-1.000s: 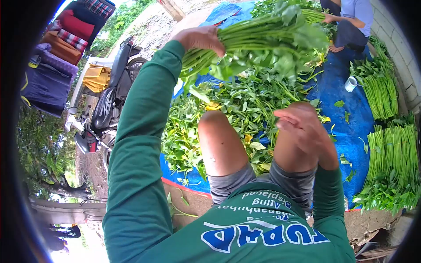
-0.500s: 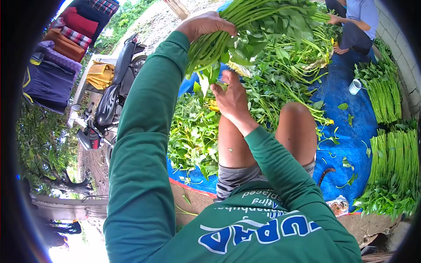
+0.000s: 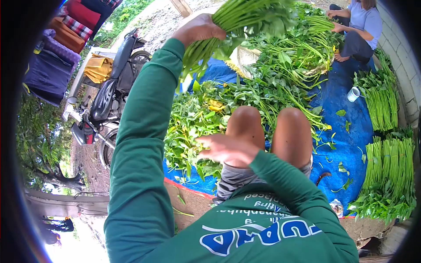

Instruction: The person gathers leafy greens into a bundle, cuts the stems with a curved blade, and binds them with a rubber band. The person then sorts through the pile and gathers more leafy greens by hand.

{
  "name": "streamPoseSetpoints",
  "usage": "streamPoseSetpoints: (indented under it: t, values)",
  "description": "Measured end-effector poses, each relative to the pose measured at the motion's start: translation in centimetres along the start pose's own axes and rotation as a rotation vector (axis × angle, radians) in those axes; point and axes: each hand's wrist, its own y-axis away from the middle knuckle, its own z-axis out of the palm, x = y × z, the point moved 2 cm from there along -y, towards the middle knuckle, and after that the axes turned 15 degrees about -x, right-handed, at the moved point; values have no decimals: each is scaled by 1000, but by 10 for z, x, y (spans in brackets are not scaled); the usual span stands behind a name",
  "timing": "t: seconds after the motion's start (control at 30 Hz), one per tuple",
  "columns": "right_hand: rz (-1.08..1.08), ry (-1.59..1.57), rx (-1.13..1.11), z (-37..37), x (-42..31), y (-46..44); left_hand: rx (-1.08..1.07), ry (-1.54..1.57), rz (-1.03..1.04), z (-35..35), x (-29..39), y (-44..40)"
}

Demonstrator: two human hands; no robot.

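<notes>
While our left hand [image 3: 199,31] is stretched out ahead of us, its fingers are wrapped around a thick bunch of greens [image 3: 245,19], gripping it across the stems. The bunch hangs above the pile, its long axis slanting across the view: the stems run from below our grip on the near left up toward the far right, where the leaves fan out. The upper edge of the view cuts part of it off. Our right hand [image 3: 228,149] is the farther one from it, held low in front of our left knee [image 3: 245,120], with its fingers pointing left, crosswise to our body. Those fingers look stretched out and a little apart, with nothing in them that we can see, though their outline is blurred. From them the bunch lies straight out and away from our body, well apart. Nearest to the right fingers are the loose greens [image 3: 188,131] on the blue tarp [image 3: 342,158]; we cannot tell whether the fingertips brush them. Off to our right, neat bundles [image 3: 388,162] stand along the tarp's edge, near a white cup [image 3: 353,94], and farther away another person [image 3: 364,26] sits handling more greens.
</notes>
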Motion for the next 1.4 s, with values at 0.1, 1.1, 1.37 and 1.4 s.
streamPoseSetpoints:
  t: [0.1, 1.1, 1.37, 1.4]
  values:
    - [-20, 163, 296, -45, 29, 46, 69, -261, 125, 19, -2, -3]
    - [427, 688, 846, 13, -1, 190, 207, -487, 299, 335, 48, 185]
    - [461, 578, 758, 23, -15, 194, 131, 11, 99, 302, 70, 219]
    - [445, 556, 780, 25, -14, 193, 177, 39, 46, 302, 69, 220]
